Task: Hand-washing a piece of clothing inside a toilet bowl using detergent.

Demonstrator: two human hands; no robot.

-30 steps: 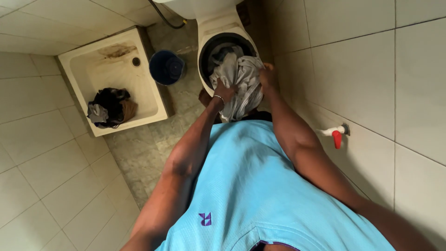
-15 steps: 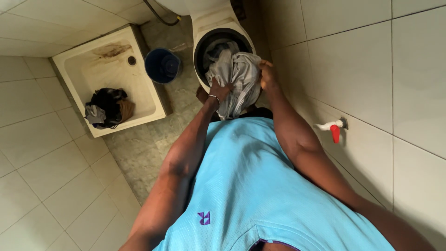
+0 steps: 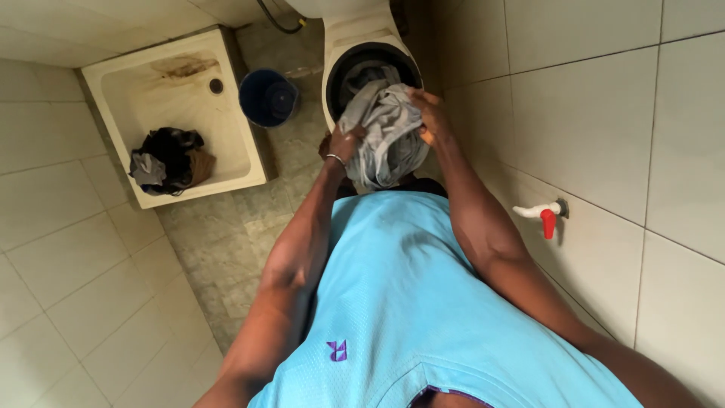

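head view: both hands, left hand (image 3: 343, 143) and right hand (image 3: 424, 113), fists closed on grey cloth (image 3: 385, 132), lifted further since earlier, now clear of drum (image 3: 370, 64), far centre.

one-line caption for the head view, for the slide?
Both hands, left hand and right hand, hold a grey garment above the washing machine drum.

A home washroom used for laundry: pale square tiles cover the walls (image 3: 604, 113), and the floor (image 3: 249, 227) is mottled grey stone. A shallow white wash basin (image 3: 249, 162) on the floor holds dark clothes (image 3: 170, 155). A blue bucket (image 3: 268, 97), a round-mouthed white washing machine (image 3: 355, 45) and a red-handled wall tap (image 3: 545, 217) stand nearby.
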